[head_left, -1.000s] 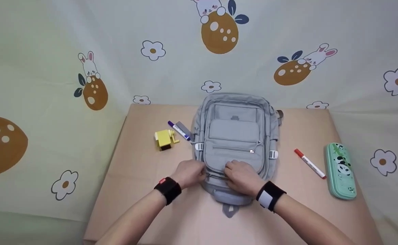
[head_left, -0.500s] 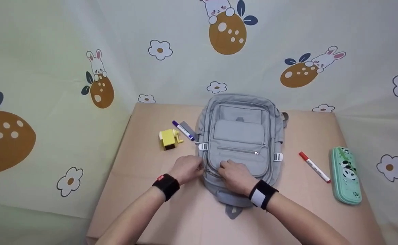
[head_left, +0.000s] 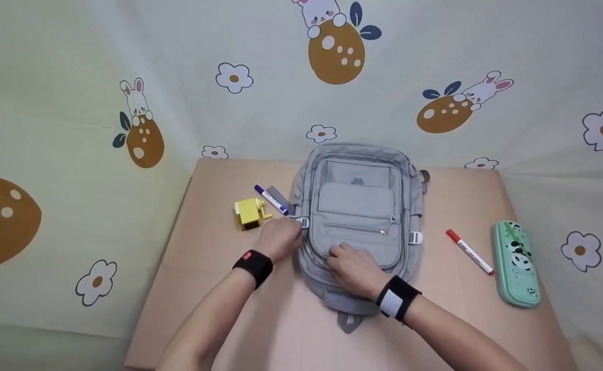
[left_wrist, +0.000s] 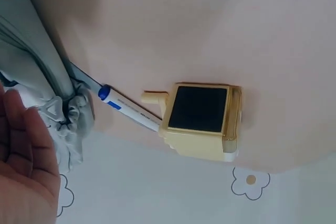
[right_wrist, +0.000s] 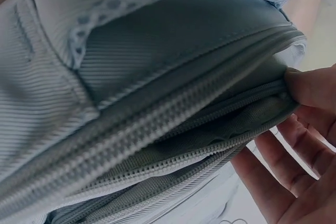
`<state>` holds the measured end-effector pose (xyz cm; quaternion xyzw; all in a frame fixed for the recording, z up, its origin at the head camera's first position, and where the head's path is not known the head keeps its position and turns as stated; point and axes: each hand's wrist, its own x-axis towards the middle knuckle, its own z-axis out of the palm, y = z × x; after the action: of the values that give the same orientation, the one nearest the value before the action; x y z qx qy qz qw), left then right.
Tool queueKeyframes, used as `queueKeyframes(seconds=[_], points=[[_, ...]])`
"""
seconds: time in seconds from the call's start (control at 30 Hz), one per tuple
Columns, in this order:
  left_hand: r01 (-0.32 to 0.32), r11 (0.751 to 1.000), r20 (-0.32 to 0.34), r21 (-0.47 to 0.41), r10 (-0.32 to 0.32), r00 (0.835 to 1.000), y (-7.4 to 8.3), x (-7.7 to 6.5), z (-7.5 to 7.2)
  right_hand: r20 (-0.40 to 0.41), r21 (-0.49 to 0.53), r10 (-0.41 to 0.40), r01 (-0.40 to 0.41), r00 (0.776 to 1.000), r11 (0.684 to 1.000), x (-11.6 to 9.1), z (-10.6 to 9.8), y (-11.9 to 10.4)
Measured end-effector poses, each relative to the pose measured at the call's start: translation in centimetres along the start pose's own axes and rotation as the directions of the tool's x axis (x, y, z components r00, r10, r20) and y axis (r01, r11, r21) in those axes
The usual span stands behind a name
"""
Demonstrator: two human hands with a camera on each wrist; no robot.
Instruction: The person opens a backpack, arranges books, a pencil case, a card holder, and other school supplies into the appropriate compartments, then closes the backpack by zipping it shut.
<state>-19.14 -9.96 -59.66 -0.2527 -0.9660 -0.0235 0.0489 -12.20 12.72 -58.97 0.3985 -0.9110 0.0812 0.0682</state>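
Note:
A grey backpack (head_left: 358,198) lies on its back on the table, its top towards the far wall. My left hand (head_left: 280,238) is at its left side, fingers curled in at the zipper near the white side buckle (head_left: 302,222); the zipper pull itself is hidden. In the left wrist view only part of that hand (left_wrist: 26,156) shows, at the bag's edge. My right hand (head_left: 355,269) pinches the edge of the front compartment near its lower end. The right wrist view shows that thumb and fingers (right_wrist: 296,85) on the fabric beside parted zipper teeth (right_wrist: 157,170).
Left of the bag are a yellow crank sharpener (head_left: 250,212), a blue-capped marker (head_left: 271,200) and a flat grey piece (head_left: 280,196). To the right lie a red marker (head_left: 470,252) and a green panda pencil case (head_left: 517,264). Patterned cloth (head_left: 260,113) hangs behind the table.
My left hand has moved from the bag's lower left corner up along its left side, and the zipper has parted further there. My right hand has shifted slightly left, still holding the edge.

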Motion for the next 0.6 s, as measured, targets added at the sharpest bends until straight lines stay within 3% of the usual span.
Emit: queueKeyframes(seconds=[0.2,0.47,0.6], points=[[-0.038,0.997,-0.055,0.061,0.041,0.998,0.1,1.4,-0.1,0.001,0.011,0.005,-0.005,1.0,1.0,-0.1,-0.2,0.0],[-0.034,0.993,-0.032,0.114,0.038,0.999,0.5,3.1,-0.2,0.001,0.023,-0.007,0.007,1.0,1.0,-0.2,-0.4,0.1],[-0.02,0.988,-0.09,0.153,0.034,0.995,0.8,3.5,0.6,-0.017,0.031,-0.017,0.017,1.0,0.999,-0.3,-0.5,0.3]])
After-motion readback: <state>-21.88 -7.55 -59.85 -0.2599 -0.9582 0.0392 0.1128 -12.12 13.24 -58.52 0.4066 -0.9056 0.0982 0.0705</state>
